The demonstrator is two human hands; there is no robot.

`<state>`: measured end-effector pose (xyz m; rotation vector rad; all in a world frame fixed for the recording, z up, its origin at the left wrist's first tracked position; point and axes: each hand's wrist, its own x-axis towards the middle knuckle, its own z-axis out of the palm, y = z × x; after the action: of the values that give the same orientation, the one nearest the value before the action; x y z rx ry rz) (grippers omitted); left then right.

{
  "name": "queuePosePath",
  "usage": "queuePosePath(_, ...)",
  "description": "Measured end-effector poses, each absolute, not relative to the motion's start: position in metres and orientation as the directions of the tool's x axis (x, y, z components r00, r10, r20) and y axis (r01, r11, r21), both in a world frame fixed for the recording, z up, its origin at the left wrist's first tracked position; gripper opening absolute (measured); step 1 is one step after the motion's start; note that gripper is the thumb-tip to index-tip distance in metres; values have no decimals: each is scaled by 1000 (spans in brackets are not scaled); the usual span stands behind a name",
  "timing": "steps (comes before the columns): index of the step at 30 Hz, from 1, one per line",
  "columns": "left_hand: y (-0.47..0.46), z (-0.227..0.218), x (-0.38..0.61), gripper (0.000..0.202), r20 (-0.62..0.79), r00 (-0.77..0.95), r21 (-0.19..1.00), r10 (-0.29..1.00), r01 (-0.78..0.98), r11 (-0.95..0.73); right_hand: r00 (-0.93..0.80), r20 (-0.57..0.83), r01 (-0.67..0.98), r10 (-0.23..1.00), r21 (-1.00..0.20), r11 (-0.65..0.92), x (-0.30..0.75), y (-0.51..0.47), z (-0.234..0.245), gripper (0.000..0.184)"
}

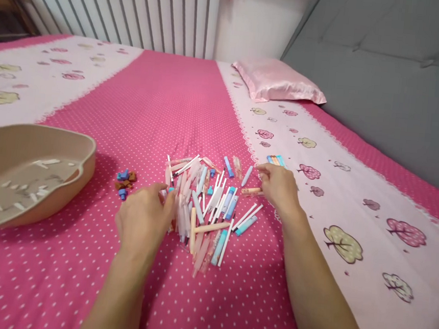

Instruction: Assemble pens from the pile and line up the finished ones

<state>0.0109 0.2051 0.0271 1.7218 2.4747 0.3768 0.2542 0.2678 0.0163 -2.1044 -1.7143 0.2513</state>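
Observation:
A loose heap of pen parts [210, 204] lies on the bed, with pale pink, light blue and peach barrels and thin white refills among them. My left hand [143, 222] is at the heap's left edge, thumb and index finger apart beside a small teal piece [171, 189]. Its other fingers are hidden. On the heap's right side, my right hand [279, 187] has its fingers bent and drawn together; what they hold, if anything, is hidden. A peach barrel [251, 191] lies just below these fingertips. Behind this hand, blue and orange barrels [276, 160] lie side by side.
A beige basin [90, 148] with small white pieces inside stands at left. Small blue and brown parts [125, 181] are grouped between it and the heap. A pink pillow [276, 81] rests near the grey headboard [389, 72]. A white radiator [152, 12] stands beyond the bed.

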Motion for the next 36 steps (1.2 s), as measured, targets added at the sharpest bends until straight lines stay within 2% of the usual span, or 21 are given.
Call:
queuePosePath(5, 205, 26, 10, 40, -19, -348, 204, 937, 916, 344, 90, 34, 938, 995, -338, -73, 250, 273, 2, 41)
queuePosePath(10, 203, 27, 10, 41, 13, -338, 224, 941, 918, 327, 5, -14, 965, 1000, -264, -9, 243, 274, -8, 40)
queuePosePath(15, 200, 31, 8, 40, 36, -347, 292, 937, 900, 322, 13, 12, 946, 1000, -323, -8, 237, 275, -10, 32)
queuePosePath(19, 199, 32, 7, 39, 96, -368, 355, 925, 881, 313, 107, 136, 887, 985, -460, -33, 236, 276, -10, 24)
queuePosePath(22, 199, 30, 9, 37, 182, -365, 435, 913, 863, 258, 115, 248, 700, 962, -707, 99, 234, 275, -3, 20)
queuePosePath(25, 199, 26, 12, 32, 269, -329, 606, 905, 788, 107, 14, 244, 342, 970, -913, 225, 223, 269, 9, 19)
queuePosePath(28, 199, 24, 17, 29, 301, -299, 764, 905, 644, -41, -116, 205, 132, 972, -967, 220, 207, 259, 19, 21)
queuePosePath(30, 197, 25, 21, 29, 308, -276, 812, 910, 574, -100, -186, 168, 53, 968, -982, 180, 197, 250, 24, 24)
queuePosePath(33, 194, 26, 30, 34, 288, -226, 862, 931, 484, -149, -289, 117, -26, 950, -993, 114, 184, 237, 29, 27)
queuePosePath(36, 191, 27, 41, 37, 241, -137, 932, 961, 310, -190, -367, 112, -56, 923, -994, 98, 176, 227, 30, 26)
